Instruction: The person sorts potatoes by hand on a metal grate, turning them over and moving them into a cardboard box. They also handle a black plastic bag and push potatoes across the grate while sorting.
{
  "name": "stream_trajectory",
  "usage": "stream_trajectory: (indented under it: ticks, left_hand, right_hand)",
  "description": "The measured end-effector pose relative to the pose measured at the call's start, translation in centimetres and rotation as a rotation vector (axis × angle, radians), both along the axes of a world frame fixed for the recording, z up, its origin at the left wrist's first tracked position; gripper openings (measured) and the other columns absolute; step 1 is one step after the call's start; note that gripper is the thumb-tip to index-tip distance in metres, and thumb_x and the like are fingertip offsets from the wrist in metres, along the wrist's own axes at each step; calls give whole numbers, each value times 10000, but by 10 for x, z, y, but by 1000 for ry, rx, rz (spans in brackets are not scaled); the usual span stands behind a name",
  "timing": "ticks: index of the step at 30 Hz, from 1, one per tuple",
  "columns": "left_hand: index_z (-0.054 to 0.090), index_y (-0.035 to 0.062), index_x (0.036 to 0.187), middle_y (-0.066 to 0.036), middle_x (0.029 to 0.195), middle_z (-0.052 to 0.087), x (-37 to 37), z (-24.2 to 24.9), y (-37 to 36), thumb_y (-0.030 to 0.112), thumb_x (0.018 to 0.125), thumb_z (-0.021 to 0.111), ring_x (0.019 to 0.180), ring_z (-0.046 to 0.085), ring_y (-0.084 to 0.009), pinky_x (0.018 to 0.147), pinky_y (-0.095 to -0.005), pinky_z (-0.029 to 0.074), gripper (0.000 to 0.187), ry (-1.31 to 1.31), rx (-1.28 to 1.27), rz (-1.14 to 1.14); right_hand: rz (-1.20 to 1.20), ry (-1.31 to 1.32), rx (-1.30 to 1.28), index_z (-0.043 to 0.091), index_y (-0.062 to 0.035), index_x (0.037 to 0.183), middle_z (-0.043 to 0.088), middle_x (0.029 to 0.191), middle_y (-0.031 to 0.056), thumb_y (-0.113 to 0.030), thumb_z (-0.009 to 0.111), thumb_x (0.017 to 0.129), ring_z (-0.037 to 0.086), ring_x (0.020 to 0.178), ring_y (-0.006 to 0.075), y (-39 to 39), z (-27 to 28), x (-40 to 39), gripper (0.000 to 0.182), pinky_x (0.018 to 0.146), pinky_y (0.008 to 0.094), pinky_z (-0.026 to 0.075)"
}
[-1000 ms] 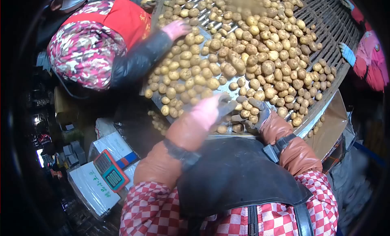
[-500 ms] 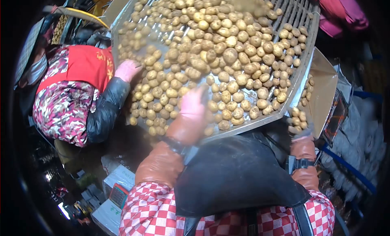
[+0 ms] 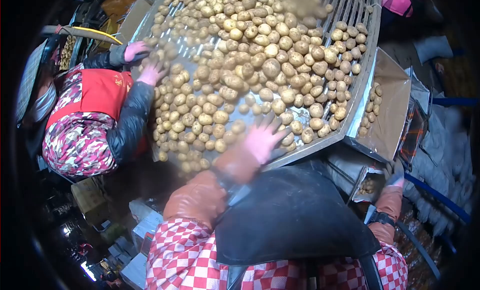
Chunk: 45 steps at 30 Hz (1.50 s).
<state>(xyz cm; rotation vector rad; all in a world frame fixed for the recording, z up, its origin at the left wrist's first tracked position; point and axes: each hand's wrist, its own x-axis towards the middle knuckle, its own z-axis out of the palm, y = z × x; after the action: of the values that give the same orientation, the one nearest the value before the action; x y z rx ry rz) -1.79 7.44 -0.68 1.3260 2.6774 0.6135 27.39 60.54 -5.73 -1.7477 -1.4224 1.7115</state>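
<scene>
Many pale brown potatoes (image 3: pixel 270 67) lie heaped on a slatted metal sorting table (image 3: pixel 320 146). My left hand (image 3: pixel 264 138), in a pink and grey glove, is spread over potatoes near the table's front edge, palm down, holding none that I can see. My right hand (image 3: pixel 395 174), in a grey glove, is down at the right beside a small open box (image 3: pixel 366 184) with potatoes inside. Its fingers are partly apart and no potatoes show in it. A larger cardboard box (image 3: pixel 392 105) with potatoes stands above it, against the table.
A co-worker in a red vest (image 3: pixel 106 92) reaches both gloved hands onto the table's left side. Another person's pink sleeve (image 3: pixel 396 1) shows at the top right. Grey sacks (image 3: pixel 442 160) and a blue bar (image 3: pixel 437 197) are at right, white boxes (image 3: pixel 147 225) lower left.
My left hand has moved right and spread out. My right hand has moved right and down, and the potatoes it held are gone from it. The co-worker's second hand now shows.
</scene>
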Motion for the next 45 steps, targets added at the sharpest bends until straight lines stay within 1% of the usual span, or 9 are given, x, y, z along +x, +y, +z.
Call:
stream_trajectory:
  ticks: [11,17,20,24,31,33,38,39,45]
  left_hand:
    - [687,199,1106,-134,1290,597,51,-13,-156,168,717,692,1216,523,-373,1003,-500,439,390,-81,-293,680]
    - [682,107,1106,-172,1019,680,34,-1,-131,30,734,569,990,623,-385,880,-468,499,396,10,-78,808]
    - [692,128,1087,-154,951,685,25,-8,-141,57,749,596,946,640,-368,836,-466,511,358,40,-73,874]
    - [683,87,1098,-171,927,690,16,5,-140,77,792,592,926,652,-374,812,-467,521,319,-158,73,877]
    - [641,29,1165,-171,924,690,-19,12,-54,109,875,579,942,674,-338,766,-435,542,308,-696,4,783]
    - [611,12,1218,-163,937,685,-14,13,-39,110,880,593,962,672,-326,773,-434,536,352,-762,-92,746]
    - [575,14,1221,-216,1050,663,28,54,-53,124,953,471,1016,654,-370,873,-433,529,307,-379,-208,423]
    - [587,20,1205,-215,1064,665,31,47,-57,148,974,446,1029,651,-375,889,-430,527,299,-417,-205,464]
    - [617,32,1218,-188,1116,676,12,16,-58,179,1016,394,1031,655,-353,897,-401,532,335,-857,-234,888]
  right_hand:
    - [1127,140,-218,655,-22,1197,693,966,78,-171,632,969,614,717,83,-258,108,-274,274,620,221,485]
    - [2038,99,954,609,-156,1302,668,1141,129,-46,646,855,654,1046,309,-369,57,-338,461,892,388,527]
    - [2219,-253,872,580,-120,1158,583,1242,149,-57,678,784,585,1166,324,-406,67,-348,391,971,413,490]
    - [2044,-83,901,587,-104,1097,626,1099,157,-127,722,778,642,1051,312,-391,29,-348,347,898,418,521]
    - [1067,206,-666,595,-26,1155,659,969,159,-231,551,949,641,758,207,-330,67,-312,294,534,227,503]
    - [953,220,-738,631,-42,1123,652,893,65,-289,615,896,620,778,178,-322,73,-305,336,625,318,508]
    - [1608,257,192,672,-61,995,659,787,32,-334,617,968,566,612,113,-332,45,-326,280,515,260,446]
    - [1534,11,-25,689,-62,1031,671,814,35,-322,627,965,584,640,119,-355,72,-339,276,538,264,460]
    - [2086,-122,911,609,-147,1290,638,1223,159,-179,588,942,625,1112,328,-428,59,-377,350,936,424,508]
